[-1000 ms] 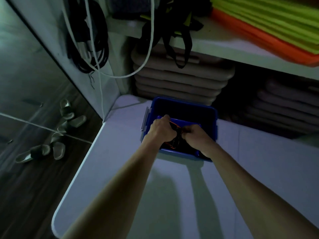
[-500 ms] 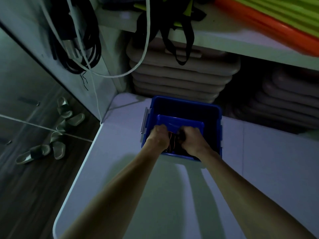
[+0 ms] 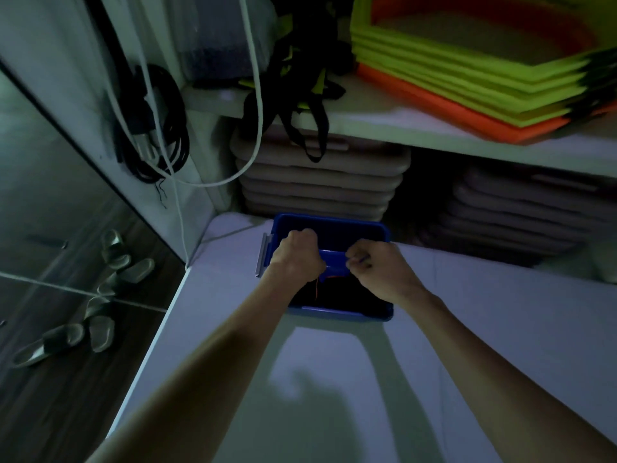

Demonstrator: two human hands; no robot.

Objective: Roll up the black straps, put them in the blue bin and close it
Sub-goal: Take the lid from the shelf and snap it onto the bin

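The blue bin (image 3: 340,316) stands on the white counter near the back corner. Dark rolled black straps (image 3: 344,294) with a thin orange thread lie in its bottom, partly hidden by my wrists. A flat blue panel (image 3: 334,259) stands inside the bin. My left hand (image 3: 297,253) is closed on the panel's left end. My right hand (image 3: 377,269) is closed on its right end. A grey latch (image 3: 262,255) hangs on the bin's left side.
Stacked beige pads (image 3: 320,182) sit right behind the bin under a white shelf (image 3: 417,128). Black straps (image 3: 300,105) and a white cord (image 3: 257,128) hang from the shelf. Yellow and orange mats (image 3: 467,68) lie on top. Sandals (image 3: 117,262) lie on the floor left of the counter edge.
Both hands have let go of the straps in the bin and lifted up to grip the blue panel's ends. The view has tilted upward.
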